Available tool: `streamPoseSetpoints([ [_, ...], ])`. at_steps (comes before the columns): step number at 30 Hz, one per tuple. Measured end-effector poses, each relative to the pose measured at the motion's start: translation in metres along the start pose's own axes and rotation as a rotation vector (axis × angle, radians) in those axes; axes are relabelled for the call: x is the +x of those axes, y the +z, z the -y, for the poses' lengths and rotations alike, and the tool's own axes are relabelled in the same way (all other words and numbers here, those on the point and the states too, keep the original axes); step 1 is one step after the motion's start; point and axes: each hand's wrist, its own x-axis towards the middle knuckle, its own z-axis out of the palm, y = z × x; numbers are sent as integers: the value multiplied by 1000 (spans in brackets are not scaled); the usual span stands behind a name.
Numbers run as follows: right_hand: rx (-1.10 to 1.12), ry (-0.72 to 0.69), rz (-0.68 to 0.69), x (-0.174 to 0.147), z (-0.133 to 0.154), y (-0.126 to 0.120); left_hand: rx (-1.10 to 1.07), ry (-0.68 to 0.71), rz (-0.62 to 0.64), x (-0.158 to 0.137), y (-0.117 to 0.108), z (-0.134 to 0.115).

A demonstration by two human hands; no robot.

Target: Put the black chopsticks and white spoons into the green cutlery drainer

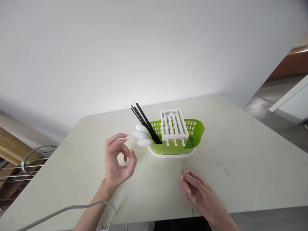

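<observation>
My left hand (pixel 120 157) hovers left of the spoons, its fingers curved and the thumb apart from them, holding nothing. My right hand (pixel 198 192) is near the table's front edge, fingers curled in toward the palm, with nothing seen in it. Beyond both hands stands a green plastic basket (pixel 172 149) on a white base tray (pixel 157 156). Several black chopsticks (pixel 141 118) lean out of its left end. Beside them, three white spoons (pixel 144 142) stick out with their bowls to the left. A white slotted rack (pixel 175 125) with hooks along its front rests across the basket.
The pale table (pixel 235 154) meets a white wall (pixel 144 57) at the back. A grey cable (pixel 72 208) passes over my left forearm. Left of the table are a metal wire rack (pixel 22 168) and a wooden board (pixel 14 144). Dark marks (pixel 226 171) show on the tabletop at right.
</observation>
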Motion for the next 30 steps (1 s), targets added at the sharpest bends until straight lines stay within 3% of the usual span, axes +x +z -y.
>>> streamPoseSetpoints([
  [2, -8, -3, -2, 0, 0, 0, -4, -160, -81, -4, 2, 20],
  [4, -13, -2, -1, 0, 1, 1, -6, -394, -86, -7, 6, 44],
  [7, -35, 6, -11, 1, 1, 1, -43, -680, 14, -9, 13, 80],
  [10, -136, -9, -19, 2, -1, 3, -98, -804, 104, -9, 20, 107],
  [14, -519, -167, -59, -1, -8, 11, -97, -854, 122, -10, 21, 117],
  [18, -875, -570, -411, 0, -2, 23, -62, -812, 190, -15, 18, 113],
  [21, -1016, -792, -510, 9, 11, 27, -48, -756, 239, -18, 18, 112],
  [30, -1508, -711, -520, 45, 21, 0, 27, -706, 339, -21, 20, 110],
])
